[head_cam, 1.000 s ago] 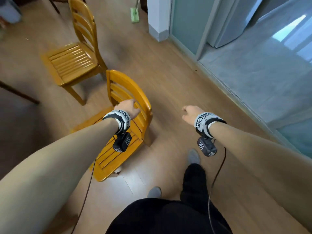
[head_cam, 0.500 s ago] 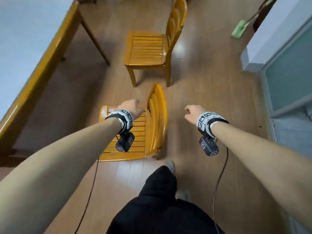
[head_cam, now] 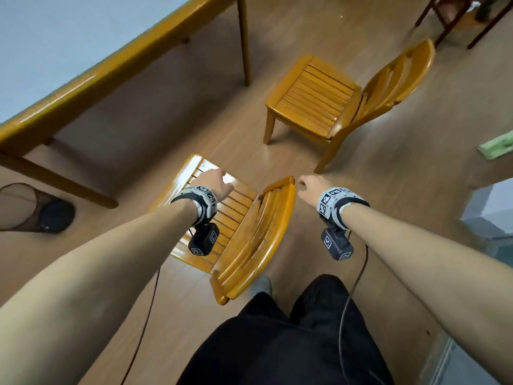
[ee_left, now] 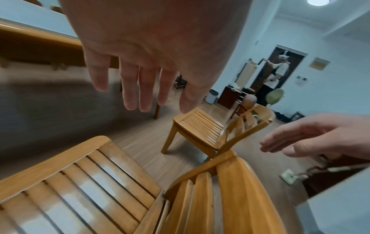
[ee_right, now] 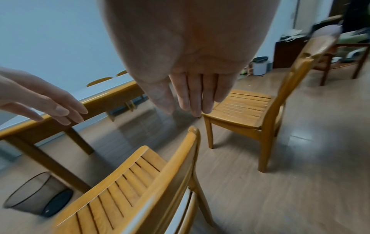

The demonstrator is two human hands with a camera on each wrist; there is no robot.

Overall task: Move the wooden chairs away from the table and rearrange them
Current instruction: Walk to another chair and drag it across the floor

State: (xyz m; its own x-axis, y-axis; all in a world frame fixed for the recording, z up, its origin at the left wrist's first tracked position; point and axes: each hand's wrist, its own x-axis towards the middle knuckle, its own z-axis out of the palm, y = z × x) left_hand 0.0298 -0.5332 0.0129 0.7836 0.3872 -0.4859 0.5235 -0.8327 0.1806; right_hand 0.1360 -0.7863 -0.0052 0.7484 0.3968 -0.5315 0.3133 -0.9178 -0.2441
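Observation:
Two wooden chairs with slatted seats stand on the floor beside the table (head_cam: 83, 87). The near chair (head_cam: 244, 232) is just in front of my legs, its backrest toward me. My left hand (head_cam: 213, 180) hovers over its seat with relaxed, straight fingers (ee_left: 140, 88), touching nothing. My right hand (head_cam: 309, 186) hangs empty just right of the backrest's top end, fingers (ee_right: 198, 95) straight and together. The far chair (head_cam: 327, 101) stands further ahead, seat turned toward the table, also seen in the left wrist view (ee_left: 202, 125) and the right wrist view (ee_right: 246, 109).
A wooden table with a pale top (ee_right: 112, 96) fills the upper left. A mesh waste bin (head_cam: 30, 208) sits under it. A green mop head (head_cam: 499, 147) lies at the right. A dark wooden chair (head_cam: 455, 12) and a person (ee_left: 280, 69) are further off.
My view has swung left across the room, bringing the table and bin into sight. My left hand has come off the near chair's backrest and now hovers over its seat.

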